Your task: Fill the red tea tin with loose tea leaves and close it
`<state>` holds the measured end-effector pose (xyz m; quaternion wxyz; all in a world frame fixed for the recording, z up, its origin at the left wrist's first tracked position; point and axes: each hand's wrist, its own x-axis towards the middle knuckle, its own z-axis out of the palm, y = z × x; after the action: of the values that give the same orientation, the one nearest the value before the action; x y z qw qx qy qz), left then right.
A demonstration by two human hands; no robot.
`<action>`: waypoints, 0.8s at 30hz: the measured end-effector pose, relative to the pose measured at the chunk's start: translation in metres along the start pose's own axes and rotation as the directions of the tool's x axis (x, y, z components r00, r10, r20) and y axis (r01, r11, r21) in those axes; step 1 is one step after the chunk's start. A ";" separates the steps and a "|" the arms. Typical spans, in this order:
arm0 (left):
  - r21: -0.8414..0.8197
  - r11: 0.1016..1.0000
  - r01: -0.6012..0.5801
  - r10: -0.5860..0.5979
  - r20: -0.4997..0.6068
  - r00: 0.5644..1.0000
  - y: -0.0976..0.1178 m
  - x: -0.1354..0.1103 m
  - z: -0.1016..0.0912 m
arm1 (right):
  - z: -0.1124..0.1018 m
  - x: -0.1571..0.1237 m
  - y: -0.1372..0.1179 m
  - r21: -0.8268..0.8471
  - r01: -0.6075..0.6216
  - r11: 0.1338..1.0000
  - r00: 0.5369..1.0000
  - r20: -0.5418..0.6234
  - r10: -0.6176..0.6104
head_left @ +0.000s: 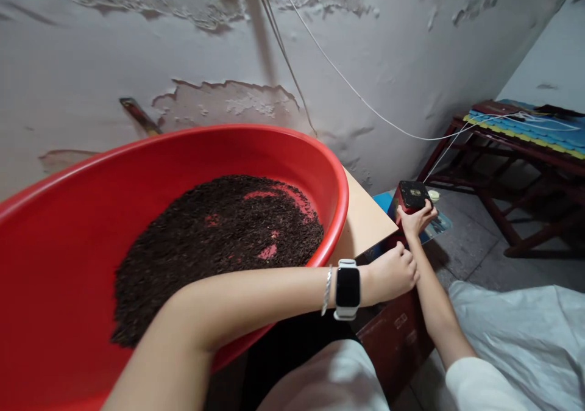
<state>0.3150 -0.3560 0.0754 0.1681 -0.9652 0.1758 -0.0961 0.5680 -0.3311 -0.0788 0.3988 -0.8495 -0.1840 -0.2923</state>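
My right hand (415, 221) grips a square tin (414, 195) with a black lid and dark red sides, low beyond the table corner. Its thumb and fingers are spread across the tin's near side and edge. My left hand (393, 272), with a smartwatch (348, 289) at the wrist, is curled closed beside my right forearm; whatever it may hold is hidden. Under my left arm stands a large red basin (228, 135), holding a layer of dark, dry, loose leaf-like bits (196, 240). Red bottom shows through in patches.
A pale wooden tabletop (365, 216) juts out beneath the basin. At right is a dark red wooden stand (503, 216) topped with blue and yellow mats (539, 127). White sheeting (521, 332) lies at lower right. A white cable (340, 72) hangs along the peeling wall.
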 end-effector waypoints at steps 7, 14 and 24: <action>0.076 0.997 -0.007 0.010 -0.032 0.999 0.004 -0.062 -0.020 | 0.004 -0.005 -0.005 0.000 0.039 0.999 0.998 0.046 -0.039; 0.117 0.991 0.060 -0.058 -0.025 0.998 0.005 -0.104 -0.038 | 0.004 -0.003 -0.008 0.039 -0.017 0.999 1.000 0.020 0.017; 0.022 0.995 0.095 -0.096 0.035 0.995 0.011 -0.114 -0.034 | -0.004 -0.011 -0.003 0.072 -0.052 0.996 0.998 0.026 0.051</action>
<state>0.1985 -0.3333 0.0882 0.1763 -0.9723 0.1252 -0.0883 0.5569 -0.3337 -0.0822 0.4344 -0.8424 -0.1773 -0.2650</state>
